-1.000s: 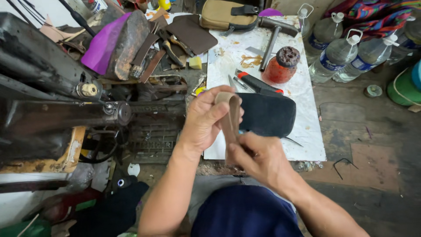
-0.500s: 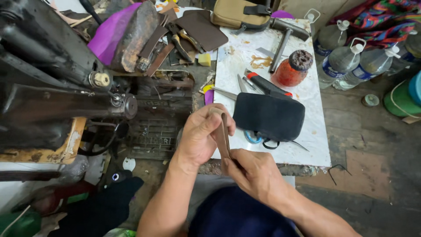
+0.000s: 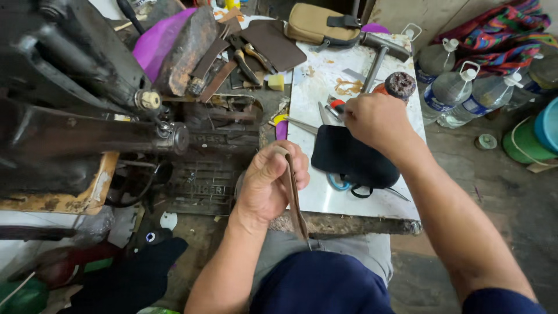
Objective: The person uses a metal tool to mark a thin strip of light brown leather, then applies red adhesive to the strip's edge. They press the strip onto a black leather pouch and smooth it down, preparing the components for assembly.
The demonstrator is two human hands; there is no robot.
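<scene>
Nearest: our left hand (image 3: 268,187) is curled around the brown leather strap (image 3: 294,200), thumb and fingers pinching its upper end; the rest hangs down over our lap. Keep that pinch firm and the strap straight, no twist. Further out, our right hand (image 3: 376,121) reaches over the black pouch (image 3: 354,157) to the red-handled tool (image 3: 338,107) on the white slab (image 3: 325,75); fingers closed around it or not, we cannot tell. Grip the handle, not the blade end.

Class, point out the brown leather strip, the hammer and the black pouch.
brown leather strip (image 3: 295,200), head view, middle of the strip.
hammer (image 3: 375,61), head view, on its handle.
black pouch (image 3: 349,157), head view, centre of its flat side.
</scene>
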